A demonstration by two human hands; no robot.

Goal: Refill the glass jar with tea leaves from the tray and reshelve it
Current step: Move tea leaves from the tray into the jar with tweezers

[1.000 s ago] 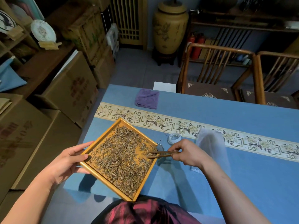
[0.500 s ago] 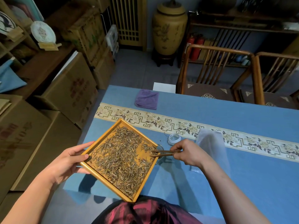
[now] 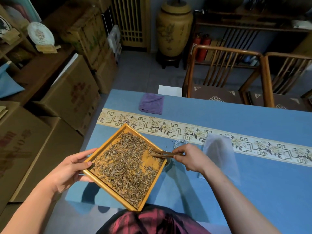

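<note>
My left hand [image 3: 70, 168] grips the left corner of a square yellow wooden tray [image 3: 108, 142], thumb on the rim, holding it above the table's near edge. Dry tea leaves [image 3: 125, 164] cover most of the tray. My right hand [image 3: 190, 157] pinches brown wooden tongs [image 3: 162, 153] whose tips lie among the leaves at the tray's right corner. The glass jar [image 3: 168, 163] stands on the table just under that corner, mostly hidden by the tray. Its clear round lid [image 3: 180, 143] lies a little farther back.
The blue table [image 3: 236, 191] carries a patterned runner [image 3: 168, 127], a folded purple cloth [image 3: 152, 103] at the far left and a clear plastic bag [image 3: 219, 154] right of my hand. Cardboard boxes [image 3: 72, 92] line the left; wooden chairs [image 3: 219, 73] stand behind the table.
The tongs' tips have slid left, from over the jar's mouth further onto the tray's right corner among the leaves. The tray and my left hand have stayed almost still.
</note>
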